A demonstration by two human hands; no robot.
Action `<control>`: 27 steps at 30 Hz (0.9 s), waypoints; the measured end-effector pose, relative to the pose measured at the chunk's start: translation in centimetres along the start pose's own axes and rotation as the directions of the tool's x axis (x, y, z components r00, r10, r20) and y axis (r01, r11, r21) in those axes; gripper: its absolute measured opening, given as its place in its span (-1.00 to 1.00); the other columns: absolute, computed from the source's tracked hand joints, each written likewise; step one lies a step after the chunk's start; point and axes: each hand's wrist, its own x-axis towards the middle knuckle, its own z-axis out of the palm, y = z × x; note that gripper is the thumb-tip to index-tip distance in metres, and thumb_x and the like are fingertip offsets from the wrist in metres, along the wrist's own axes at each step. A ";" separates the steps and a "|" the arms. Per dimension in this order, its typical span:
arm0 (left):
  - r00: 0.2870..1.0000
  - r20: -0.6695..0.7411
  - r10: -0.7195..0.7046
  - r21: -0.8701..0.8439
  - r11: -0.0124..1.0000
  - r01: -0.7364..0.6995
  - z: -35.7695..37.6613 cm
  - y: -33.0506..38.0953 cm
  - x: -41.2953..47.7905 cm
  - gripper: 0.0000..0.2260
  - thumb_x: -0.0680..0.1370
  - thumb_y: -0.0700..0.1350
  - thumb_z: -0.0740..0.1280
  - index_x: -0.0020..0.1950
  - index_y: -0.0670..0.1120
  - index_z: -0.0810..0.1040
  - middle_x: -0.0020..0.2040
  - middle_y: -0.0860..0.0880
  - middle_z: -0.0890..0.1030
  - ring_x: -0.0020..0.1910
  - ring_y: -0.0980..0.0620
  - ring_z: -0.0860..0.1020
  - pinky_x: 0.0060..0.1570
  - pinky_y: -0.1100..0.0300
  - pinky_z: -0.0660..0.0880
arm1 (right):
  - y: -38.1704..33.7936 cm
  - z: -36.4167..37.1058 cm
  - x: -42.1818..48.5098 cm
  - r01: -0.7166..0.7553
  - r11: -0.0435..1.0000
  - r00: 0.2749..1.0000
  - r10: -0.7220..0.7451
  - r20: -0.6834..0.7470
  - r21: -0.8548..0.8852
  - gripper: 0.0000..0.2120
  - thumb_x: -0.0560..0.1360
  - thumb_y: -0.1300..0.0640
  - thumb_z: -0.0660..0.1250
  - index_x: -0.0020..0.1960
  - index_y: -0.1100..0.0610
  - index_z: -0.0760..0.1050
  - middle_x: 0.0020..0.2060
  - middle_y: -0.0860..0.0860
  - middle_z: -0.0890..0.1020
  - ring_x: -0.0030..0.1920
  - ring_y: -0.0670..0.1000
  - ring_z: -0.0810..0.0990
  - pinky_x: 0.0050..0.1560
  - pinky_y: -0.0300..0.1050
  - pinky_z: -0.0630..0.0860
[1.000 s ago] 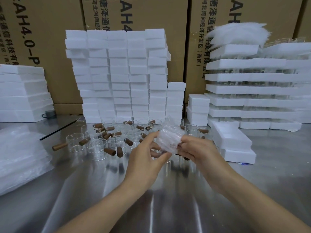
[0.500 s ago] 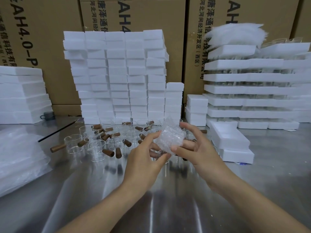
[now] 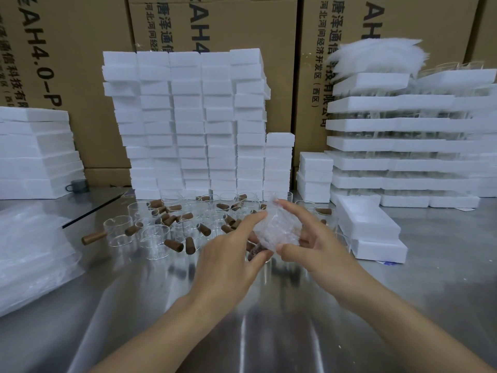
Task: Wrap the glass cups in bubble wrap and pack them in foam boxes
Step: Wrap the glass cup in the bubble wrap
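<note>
A glass cup wrapped in bubble wrap point(image 3: 278, 228) is held above the steel table, between both hands. My left hand point(image 3: 228, 262) grips its left and lower side with thumb and fingers. My right hand point(image 3: 314, 243) holds its right side, index finger on top and thumb underneath. Behind it stand several bare glass cups with brown wooden handles point(image 3: 161, 232). Open foam boxes point(image 3: 368, 222) lie just right of my hands, one resting on another.
A tall stack of small foam boxes point(image 3: 193, 122) stands behind the cups. Foam trays of glassware point(image 3: 408, 146) pile up at the right, foam slabs point(image 3: 35, 154) at the left. Bubble wrap sheets point(image 3: 32, 251) lie at the left. Cardboard cartons point(image 3: 215, 22) form the back wall.
The wrapped cup has turned and sunk slightly between my hands. My right fingers have opened out over its top and my thumb has slid beneath it.
</note>
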 end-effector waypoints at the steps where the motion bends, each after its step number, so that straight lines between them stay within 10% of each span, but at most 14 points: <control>1: 1.000 0.002 0.017 0.018 1.000 -0.017 0.0 0.1 0.0 -0.25 0.55 0.13 0.55 0.59 0.43 0.19 -0.02 0.24 0.72 -0.09 0.20 0.69 -0.04 0.02 0.67 | 0.1 0.0 0.0 -0.006 1.000 1.000 0.006 0.000 -0.003 -0.28 0.51 0.30 0.40 0.44 -0.40 0.44 0.20 -0.16 0.71 0.18 -0.06 0.71 0.05 -0.30 0.61; 8: 0.997 0.069 0.030 0.058 0.998 -0.034 -0.2 -0.1 0.0 0.00 0.55 0.12 0.55 0.62 0.53 -0.18 -0.21 0.19 0.68 -0.25 0.17 0.65 -0.16 0.04 0.67 | 0.7 0.3 0.2 -0.043 0.999 0.999 0.044 0.025 -0.014 -0.27 0.51 0.35 0.36 0.44 -0.38 0.46 0.23 -0.18 0.67 0.14 -0.07 0.71 0.04 -0.20 0.64; 20: 0.982 0.103 -0.159 -0.182 0.968 0.176 0.5 -0.6 0.3 -0.30 0.45 0.04 0.63 0.43 0.50 0.37 -0.20 0.23 0.66 -0.24 0.23 0.66 -0.15 0.28 0.56 | 1.0 0.4 0.1 -0.182 0.979 0.983 0.184 -0.015 0.096 -0.37 0.55 0.36 0.39 0.35 -0.32 0.45 0.12 0.00 0.75 0.12 0.05 0.74 0.16 0.03 0.70; 27: 0.808 0.385 -0.446 -0.717 0.406 0.566 0.6 -0.6 0.9 -0.34 0.44 -0.24 0.65 0.45 0.11 0.50 -0.05 -0.18 0.78 -0.20 -0.05 0.73 -0.12 0.08 0.68 | 0.1 -1.7 0.8 -0.135 0.979 0.983 0.152 -0.106 0.154 -0.41 0.42 -0.04 0.52 0.40 -0.28 0.46 0.06 0.00 0.78 0.09 0.02 0.76 0.08 -0.04 0.71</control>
